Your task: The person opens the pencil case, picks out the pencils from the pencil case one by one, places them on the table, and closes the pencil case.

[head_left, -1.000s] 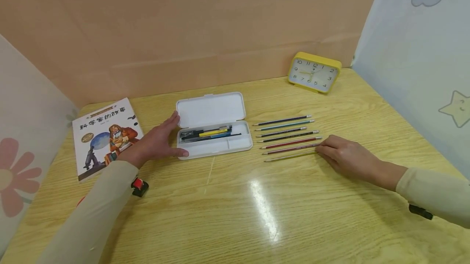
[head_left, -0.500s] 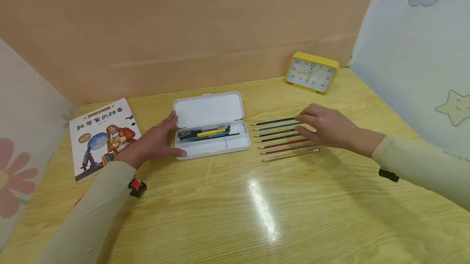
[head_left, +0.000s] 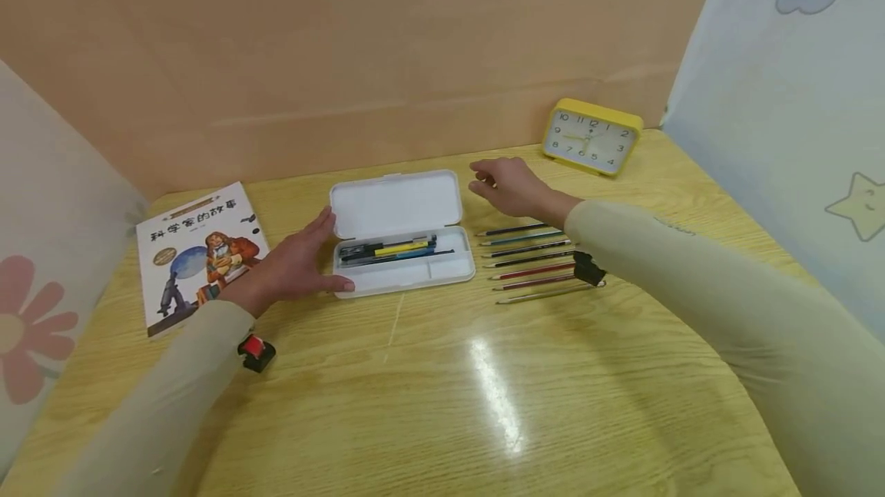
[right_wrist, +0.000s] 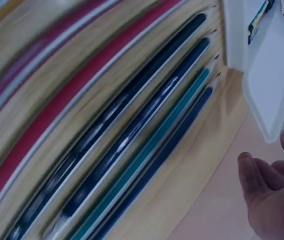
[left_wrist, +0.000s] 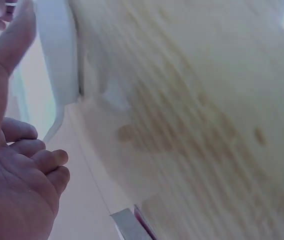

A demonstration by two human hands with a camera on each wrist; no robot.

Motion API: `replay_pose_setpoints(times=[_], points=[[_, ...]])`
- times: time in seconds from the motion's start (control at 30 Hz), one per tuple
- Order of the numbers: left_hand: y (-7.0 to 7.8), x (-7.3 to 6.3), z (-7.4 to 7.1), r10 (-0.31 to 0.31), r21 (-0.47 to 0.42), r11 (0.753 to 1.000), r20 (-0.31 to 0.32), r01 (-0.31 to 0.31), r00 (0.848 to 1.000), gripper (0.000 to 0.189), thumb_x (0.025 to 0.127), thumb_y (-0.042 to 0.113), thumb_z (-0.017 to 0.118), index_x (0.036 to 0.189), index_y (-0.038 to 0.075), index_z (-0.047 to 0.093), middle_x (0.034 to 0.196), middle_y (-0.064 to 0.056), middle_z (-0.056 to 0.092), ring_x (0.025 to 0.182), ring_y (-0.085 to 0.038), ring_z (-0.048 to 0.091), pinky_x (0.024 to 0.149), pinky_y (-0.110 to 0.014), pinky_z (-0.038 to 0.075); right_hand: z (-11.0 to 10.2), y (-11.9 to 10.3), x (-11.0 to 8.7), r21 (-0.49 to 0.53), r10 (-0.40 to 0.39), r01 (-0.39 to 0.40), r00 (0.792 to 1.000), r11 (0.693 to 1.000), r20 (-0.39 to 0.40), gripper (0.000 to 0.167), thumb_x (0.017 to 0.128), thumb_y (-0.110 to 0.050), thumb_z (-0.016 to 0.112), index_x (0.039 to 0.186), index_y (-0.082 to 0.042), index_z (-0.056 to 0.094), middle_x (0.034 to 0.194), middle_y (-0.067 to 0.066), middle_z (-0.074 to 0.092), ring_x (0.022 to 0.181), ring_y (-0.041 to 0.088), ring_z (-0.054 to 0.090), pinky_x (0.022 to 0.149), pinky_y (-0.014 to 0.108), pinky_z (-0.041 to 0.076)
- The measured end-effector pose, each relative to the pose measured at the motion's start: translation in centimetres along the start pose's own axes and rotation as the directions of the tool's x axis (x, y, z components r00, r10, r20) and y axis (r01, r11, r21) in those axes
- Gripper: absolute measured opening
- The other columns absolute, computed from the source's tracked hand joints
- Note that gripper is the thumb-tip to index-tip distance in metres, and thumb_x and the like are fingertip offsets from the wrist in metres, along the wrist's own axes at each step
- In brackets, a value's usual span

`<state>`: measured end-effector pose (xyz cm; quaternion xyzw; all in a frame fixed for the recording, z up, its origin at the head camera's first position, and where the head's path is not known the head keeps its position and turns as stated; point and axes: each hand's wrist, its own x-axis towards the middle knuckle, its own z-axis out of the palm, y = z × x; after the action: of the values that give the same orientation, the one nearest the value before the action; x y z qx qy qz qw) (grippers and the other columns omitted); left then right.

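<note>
An opened white pencil case lies on the table, its lid tipped back toward the wall. Several pens, black, yellow and blue, fill its rear compartment. My left hand spans the case's left side, thumb at the front corner and fingers along the lid's edge. Just beyond the lid's right edge is my right hand, fingers bent, nothing between thumb and fingertips. Several pencils lie in a row right of the case, points leftward; the right forearm covers some of their rear ends. The right wrist view shows the pencils close up.
At the left lies a picture book, partly under the left forearm. A yellow alarm clock stands at the back right. Walls enclose the table at the back and both sides.
From the nearest pencil's rear end, my right hand has moved up and left across the row to beside the lid. The left hand has stayed at the case.
</note>
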<state>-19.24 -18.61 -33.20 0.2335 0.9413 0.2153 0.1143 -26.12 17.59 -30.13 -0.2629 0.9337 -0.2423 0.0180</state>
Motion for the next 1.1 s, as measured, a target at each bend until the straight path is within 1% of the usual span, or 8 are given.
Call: replay_pose_setpoints(times=[0.17,0.27,0.4,0.53,0.63,0.73,0.9,1.1], points=[[0.0,0.3,-1.0,-0.068,-0.039,0.997,-0.043,0.066,0.997,0.1,0.086,0.052,0.063,0.15,-0.002,0.008,0.153,-0.023,0.011,0.138,-0.041,0.016,0.107,-0.055,0.021,1.1,-0.9,1.5,0.125,0.128,-0.129,0.992,0.984,0.016,0.048,0.1,-0.02,0.05,0.138,0.008,0.041,0.122,0.021,0.059,0.109,0.03,0.058,0.092,0.041,0.046],[-0.3,0.9,-1.3,-0.11,-0.097,0.99,-0.101,0.1,0.989,0.083,0.094,0.045,0.056,0.149,-0.002,0.017,0.148,-0.024,0.028,0.133,-0.041,0.03,0.104,-0.055,0.029,1.5,-1.1,1.8,0.199,0.174,-0.166,0.985,0.966,-0.022,0.042,0.099,-0.018,0.051,0.134,0.007,0.048,0.116,0.018,0.062,0.101,0.028,0.061,0.085,0.038,0.049],[-0.6,2.2,-1.0,-0.137,-0.197,0.975,-0.184,0.1,0.973,0.062,0.1,0.033,0.05,0.146,-0.004,0.029,0.137,-0.023,0.045,0.123,-0.037,0.046,0.098,-0.05,0.039,1.8,-1.2,1.7,0.277,0.204,-0.174,0.975,0.945,-0.085,0.033,0.098,-0.013,0.053,0.126,0.004,0.058,0.105,0.015,0.066,0.089,0.026,0.064,0.075,0.035,0.052],[-0.4,3.4,-0.6,-0.206,-0.267,0.955,-0.278,0.131,0.938,0.052,0.101,0.031,0.047,0.143,0.001,0.039,0.13,-0.019,0.054,0.106,-0.031,0.057,0.083,-0.042,0.049,1.6,-1.2,1.6,0.315,0.209,-0.162,0.971,0.935,-0.119,0.029,0.097,-0.012,0.055,0.121,0.003,0.062,0.103,0.015,0.066,0.091,0.027,0.064,0.074,0.034,0.053],[-0.2,3.8,-0.6,-0.26,-0.31,0.938,-0.343,0.152,0.903,0.048,0.101,0.032,0.045,0.141,0.005,0.045,0.126,-0.017,0.058,0.097,-0.028,0.056,0.071,-0.037,0.046,1.4,-1.2,1.5,0.337,0.195,-0.14,0.971,0.931,-0.136,0.026,0.096,-0.011,0.057,0.117,0.003,0.064,0.103,0.015,0.067,0.092,0.029,0.064,0.075,0.034,0.053],[-0.1,3.7,-0.8,-0.291,-0.36,0.921,-0.379,0.15,0.879,0.046,0.101,0.033,0.044,0.138,0.006,0.048,0.123,-0.016,0.06,0.103,-0.027,0.059,0.074,-0.035,0.049,1.1,-1.3,1.4,0.342,0.172,-0.11,0.972,0.933,-0.158,0.022,0.095,-0.01,0.058,0.112,0.002,0.066,0.102,0.014,0.067,0.092,0.03,0.065,0.075,0.034,0.053],[-0.1,3.4,-0.9,-0.298,-0.472,0.877,-0.39,0.088,0.871,0.045,0.101,0.032,0.045,0.135,0.003,0.052,0.123,-0.017,0.06,0.108,-0.028,0.06,0.089,-0.038,0.049,0.7,-1.2,1.0,0.31,0.123,-0.06,0.974,0.949,-0.189,0.019,0.095,-0.009,0.058,0.108,0.001,0.068,0.098,0.013,0.068,0.088,0.029,0.065,0.074,0.034,0.053],[0.1,2.7,-0.8,-0.292,-0.598,0.802,-0.386,0.004,0.875,0.048,0.098,0.035,0.049,0.129,-0.001,0.057,0.118,-0.019,0.062,0.108,-0.027,0.06,0.089,-0.035,0.048,0.4,-1.4,-0.5,0.318,0.097,-0.033,0.977,0.947,-0.188,0.02,0.097,-0.014,0.055,0.107,0.0,0.067,0.096,0.011,0.067,0.085,0.024,0.063,0.073,0.035,0.052]])
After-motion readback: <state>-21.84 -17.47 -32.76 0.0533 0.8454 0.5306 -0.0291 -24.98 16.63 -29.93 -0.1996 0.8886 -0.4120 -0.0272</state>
